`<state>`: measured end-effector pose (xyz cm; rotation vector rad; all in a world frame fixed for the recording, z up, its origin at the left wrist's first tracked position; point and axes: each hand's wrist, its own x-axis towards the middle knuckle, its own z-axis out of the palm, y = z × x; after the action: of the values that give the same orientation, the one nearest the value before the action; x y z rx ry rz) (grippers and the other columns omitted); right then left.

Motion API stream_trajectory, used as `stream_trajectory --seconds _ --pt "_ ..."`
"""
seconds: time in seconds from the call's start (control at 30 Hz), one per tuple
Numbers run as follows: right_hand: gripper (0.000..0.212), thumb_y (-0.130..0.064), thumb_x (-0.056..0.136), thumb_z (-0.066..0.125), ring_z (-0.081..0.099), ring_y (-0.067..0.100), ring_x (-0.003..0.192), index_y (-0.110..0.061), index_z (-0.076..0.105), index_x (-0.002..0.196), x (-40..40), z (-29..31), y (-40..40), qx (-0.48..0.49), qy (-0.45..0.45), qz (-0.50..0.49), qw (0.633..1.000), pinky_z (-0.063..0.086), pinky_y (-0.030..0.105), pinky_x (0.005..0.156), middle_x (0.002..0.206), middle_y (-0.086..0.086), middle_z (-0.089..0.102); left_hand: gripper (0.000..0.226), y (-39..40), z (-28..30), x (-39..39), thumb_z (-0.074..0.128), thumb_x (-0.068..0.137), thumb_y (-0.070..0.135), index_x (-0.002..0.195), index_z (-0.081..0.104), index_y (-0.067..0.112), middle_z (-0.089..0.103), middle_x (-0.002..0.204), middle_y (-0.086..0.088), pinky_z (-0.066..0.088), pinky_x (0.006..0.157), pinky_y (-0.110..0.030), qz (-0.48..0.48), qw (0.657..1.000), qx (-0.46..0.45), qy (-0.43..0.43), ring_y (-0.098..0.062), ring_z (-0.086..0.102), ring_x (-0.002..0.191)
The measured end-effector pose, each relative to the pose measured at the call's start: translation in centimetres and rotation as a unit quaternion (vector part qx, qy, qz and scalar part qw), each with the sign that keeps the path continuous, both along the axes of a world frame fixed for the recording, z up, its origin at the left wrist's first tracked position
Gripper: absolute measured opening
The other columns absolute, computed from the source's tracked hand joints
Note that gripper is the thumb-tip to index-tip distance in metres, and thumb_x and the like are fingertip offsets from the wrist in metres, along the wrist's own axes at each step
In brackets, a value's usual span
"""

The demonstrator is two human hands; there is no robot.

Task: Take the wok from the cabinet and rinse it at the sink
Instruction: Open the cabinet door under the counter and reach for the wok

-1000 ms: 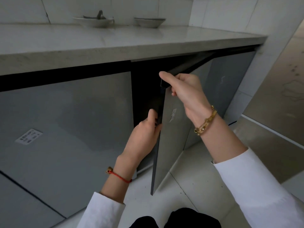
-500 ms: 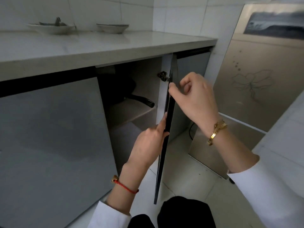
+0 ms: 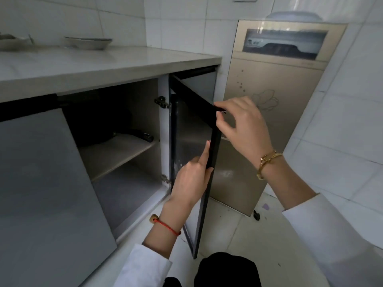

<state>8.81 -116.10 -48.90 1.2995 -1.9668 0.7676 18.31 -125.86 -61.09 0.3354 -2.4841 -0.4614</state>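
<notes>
A dark wok [image 3: 97,129] sits on the upper shelf [image 3: 116,152] inside the open cabinet, its black handle [image 3: 136,134] pointing right; most of its body is lost in shadow. The black-framed cabinet door [image 3: 192,129] stands swung wide to the right. My left hand [image 3: 191,179] grips the door's free edge about halfway down, fingers curled round it. My right hand [image 3: 242,125] pinches the door's top outer corner.
A closed grey cabinet door [image 3: 41,193] stands to the left. Two shallow bowls [image 3: 88,42] rest on the pale countertop [image 3: 103,63]. A gold-coloured appliance cabinet [image 3: 275,96] stands just right of the door. White tiled floor [image 3: 238,230] lies below.
The cabinet door has swung from nearly edge-on to wide open, both hands moving right with it. The wok and shelf inside are now plainly exposed.
</notes>
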Motion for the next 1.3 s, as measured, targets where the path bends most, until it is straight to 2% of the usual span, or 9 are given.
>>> stream_trajectory --seconds 0.17,0.33,0.47,0.63,0.7,0.77,0.87,1.07,1.3 --pt "0.025 -0.013 0.093 0.054 0.057 0.024 0.101 -0.005 0.068 0.112 -4.6 -0.2 2.2 -0.004 0.028 -0.011 1.0 0.045 0.032 0.09 0.102 0.008 0.069 0.078 1.8 -0.1 -4.2 0.048 0.099 0.025 0.155 -0.006 0.02 0.06 0.115 -0.011 0.055 0.076 -0.043 -0.047 0.999 -0.01 -0.024 -0.026 0.064 0.089" --pt "0.026 -0.01 0.095 0.051 0.056 0.026 0.1 -0.006 0.067 0.114 -9.5 -0.7 3.5 -0.008 0.054 -0.036 0.998 0.043 0.032 0.09 0.102 0.008 0.07 0.078 3.0 -0.5 -8.8 0.047 0.099 0.028 0.155 -0.007 0.02 0.05 0.132 -0.012 0.054 0.082 -0.045 -0.094 0.995 0.017 -0.034 -0.03 0.059 0.104" --pt "0.027 -0.014 0.097 0.051 0.055 0.026 0.1 -0.008 0.066 0.118 -13.4 -1.3 4.1 -0.023 0.051 -0.046 0.997 0.046 0.036 0.088 0.102 0.007 0.07 0.077 3.6 -0.7 -12.8 0.049 0.099 0.025 0.156 -0.003 0.018 0.042 0.135 -0.01 0.051 0.093 -0.038 -0.095 0.995 0.004 -0.019 -0.024 0.044 0.12" --pt "0.031 -0.021 0.095 0.056 0.054 0.023 0.1 -0.014 0.064 0.124 -17.4 -1.4 4.4 -0.015 0.026 -0.061 0.998 0.041 0.029 0.088 0.104 0.003 0.07 0.076 3.7 -0.6 -16.7 0.052 0.097 0.025 0.156 0.004 0.023 0.013 0.156 -0.013 0.043 0.106 -0.044 -0.064 0.997 -0.008 -0.036 -0.03 0.023 0.139" --pt "0.033 -0.021 0.094 0.057 0.054 0.025 0.103 -0.014 0.063 0.126 -18.7 -1.3 4.5 -0.002 0.028 -0.071 0.997 0.042 0.033 0.091 0.107 0.004 0.07 0.079 3.4 -0.7 -17.9 0.054 0.096 0.025 0.155 0.001 0.027 -0.006 0.161 -0.01 0.037 0.111 -0.048 -0.051 0.997 -0.029 -0.052 -0.033 0.011 0.145" --pt "0.037 -0.02 0.093 0.059 0.051 0.027 0.109 -0.014 0.059 0.13 -19.9 -1.2 4.5 0.023 0.027 -0.087 0.996 0.043 0.041 0.094 0.115 0.004 0.068 0.083 3.1 -0.9 -18.9 0.054 0.096 0.025 0.155 -0.004 0.03 -0.02 0.161 -0.005 0.025 0.115 -0.053 -0.05 0.995 -0.048 -0.07 -0.034 -0.003 0.149" --pt "0.043 -0.017 0.092 0.06 0.047 0.03 0.119 -0.014 0.054 0.135 -21.2 -1.4 4.2 0.044 0.02 -0.116 0.992 0.041 0.047 0.1 0.131 0.004 0.062 0.085 2.6 -1.4 -20.3 0.05 0.098 0.026 0.153 -0.014 0.031 -0.029 0.159 0.001 0.012 0.117 -0.057 -0.063 0.991 -0.066 -0.099 -0.028 -0.019 0.148" --pt "0.045 -0.014 0.093 0.059 0.044 0.036 0.128 -0.012 0.053 0.137 -22.8 -1.7 3.6 0.041 0.038 -0.139 0.989 0.039 0.052 0.103 0.142 0.004 0.054 0.082 2.1 -2.7 -23.0 0.043 0.1 0.032 0.152 -0.02 0.026 -0.038 0.151 0.006 0.004 0.117 -0.059 -0.064 0.989 -0.064 -0.115 -0.025 -0.021 0.148" --pt "0.048 -0.016 0.095 0.056 0.038 0.032 0.136 -0.014 0.048 0.141 -24.2 -1.7 3.3 0.054 0.029 -0.148 0.987 0.034 0.05 0.109 0.145 0.002 0.05 0.082 2.2 -3.9 -24.5 0.043 0.1 0.033 0.153 -0.018 0.022 -0.034 0.154 0.004 0.007 0.118 -0.058 -0.069 0.99 -0.045 -0.113 -0.024 -0.016 0.149"
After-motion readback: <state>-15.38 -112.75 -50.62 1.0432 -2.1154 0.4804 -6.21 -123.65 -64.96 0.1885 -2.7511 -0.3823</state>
